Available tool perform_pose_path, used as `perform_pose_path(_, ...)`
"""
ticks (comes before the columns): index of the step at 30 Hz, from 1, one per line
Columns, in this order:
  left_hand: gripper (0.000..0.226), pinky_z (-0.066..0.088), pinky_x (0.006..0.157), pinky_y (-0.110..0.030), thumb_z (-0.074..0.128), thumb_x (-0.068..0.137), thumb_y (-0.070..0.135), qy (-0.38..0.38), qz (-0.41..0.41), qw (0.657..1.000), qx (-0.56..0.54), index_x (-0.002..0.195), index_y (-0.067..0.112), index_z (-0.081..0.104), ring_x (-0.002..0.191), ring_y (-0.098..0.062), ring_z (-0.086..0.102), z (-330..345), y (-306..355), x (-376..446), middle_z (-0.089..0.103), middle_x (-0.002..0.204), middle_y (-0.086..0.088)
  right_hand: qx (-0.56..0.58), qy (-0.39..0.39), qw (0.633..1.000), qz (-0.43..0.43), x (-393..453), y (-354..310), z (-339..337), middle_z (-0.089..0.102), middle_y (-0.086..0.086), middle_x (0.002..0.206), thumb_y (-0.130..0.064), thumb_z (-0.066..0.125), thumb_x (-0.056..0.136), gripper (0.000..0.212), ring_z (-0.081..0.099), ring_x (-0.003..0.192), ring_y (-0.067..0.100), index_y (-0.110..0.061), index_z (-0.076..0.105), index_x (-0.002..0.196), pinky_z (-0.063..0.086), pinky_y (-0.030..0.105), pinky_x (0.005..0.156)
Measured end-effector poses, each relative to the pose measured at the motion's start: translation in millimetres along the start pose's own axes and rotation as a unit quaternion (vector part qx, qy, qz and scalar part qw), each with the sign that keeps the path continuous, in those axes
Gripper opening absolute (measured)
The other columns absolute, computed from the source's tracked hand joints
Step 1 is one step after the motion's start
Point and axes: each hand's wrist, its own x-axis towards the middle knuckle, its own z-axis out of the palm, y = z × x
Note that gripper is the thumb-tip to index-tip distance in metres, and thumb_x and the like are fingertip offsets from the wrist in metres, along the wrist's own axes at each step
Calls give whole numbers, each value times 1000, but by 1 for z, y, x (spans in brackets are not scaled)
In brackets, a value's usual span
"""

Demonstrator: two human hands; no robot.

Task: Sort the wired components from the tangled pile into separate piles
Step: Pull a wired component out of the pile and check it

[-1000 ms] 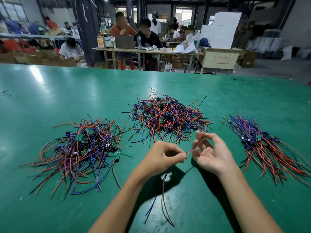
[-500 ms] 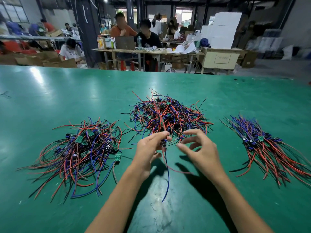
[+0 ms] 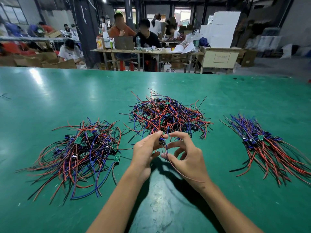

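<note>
A tangled pile (image 3: 168, 118) of red, blue and black wired components lies in the middle of the green table (image 3: 67, 98). A looser pile (image 3: 79, 153) with small green boards lies to the left. A neater pile (image 3: 269, 148) with wires fanned toward me lies to the right. My left hand (image 3: 145, 153) pinches a small wired component (image 3: 162, 142) at the near edge of the tangled pile. My right hand (image 3: 186, 157) faces it with curled fingers and pinches the component's thin wires, which trail over that hand toward my wrist.
The table's far edge runs across the view. Beyond it, several people sit at work tables (image 3: 151, 51) among cardboard boxes (image 3: 220, 58). A few stray wire scraps (image 3: 5, 96) lie at the far left of the table.
Both hands moved forward to the near edge of the tangled pile. The left hand carried the component up with it, and the right hand closed in and took hold of its wires.
</note>
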Motion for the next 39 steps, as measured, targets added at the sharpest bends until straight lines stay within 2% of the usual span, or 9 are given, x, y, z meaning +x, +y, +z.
perform_pose_path(4,24,46,64,-26,72,90,31,6,-2,1000,7,68,30,80,62,-2,67,2,1,-2,75,76,8,135,39,990,29,-1,-9,2,77,-7,92,-25,87,79,33,67,67,13,-34,66,104,51,29,61)
perform_pose_path(8,14,46,74,-29,71,91,32,0,6,1000,10,90,19,75,74,-7,70,1,1,-2,79,96,1,306,52,943,119,3,-15,-3,77,6,84,-24,81,79,9,65,64,10,-20,76,86,51,21,60)
perform_pose_path(16,11,55,71,-21,74,87,19,-40,86,995,-21,96,12,73,75,-18,73,3,4,-1,78,93,-8,433,67,845,306,15,-19,-19,76,-4,83,-25,78,70,22,67,65,5,-20,74,92,48,17,68)
perform_pose_path(22,25,58,85,-28,81,79,18,-119,181,975,55,100,5,77,96,-30,74,-2,3,-3,78,97,-16,569,75,735,360,23,-22,-41,75,-4,82,-11,75,66,39,69,63,2,-23,68,103,51,10,49)
perform_pose_path(26,19,58,84,-26,73,88,4,-130,178,973,73,107,3,72,94,-25,76,-4,1,1,78,100,-13,492,87,794,347,23,-16,-44,77,-6,88,-13,77,74,44,70,71,2,-23,65,115,55,12,59)
perform_pose_path(29,17,59,86,-27,62,98,12,-115,153,978,85,110,5,71,94,-23,76,-5,1,2,78,100,-11,382,70,872,297,21,-11,-45,77,-3,87,-11,75,84,38,71,75,4,-20,65,119,54,12,65)
perform_pose_path(33,22,58,83,-28,72,91,20,-133,126,976,121,108,7,74,89,-16,74,2,-3,-3,78,96,-11,285,26,931,225,21,-10,-40,75,-4,76,-8,78,84,36,67,67,3,-17,67,117,52,13,66)
perform_pose_path(36,19,58,79,-31,70,92,8,-129,130,974,135,111,4,73,78,-19,73,7,-10,-4,77,90,-20,273,28,944,186,20,-7,-35,78,4,92,-10,81,79,33,68,78,7,-13,68,110,53,19,79)
perform_pose_path(39,23,60,78,-31,65,95,3,-134,99,978,123,117,1,69,79,-24,74,6,-10,-3,76,92,-22,316,36,928,197,19,-5,-34,79,7,103,-19,82,70,58,73,88,12,-15,58,124,55,19,82)
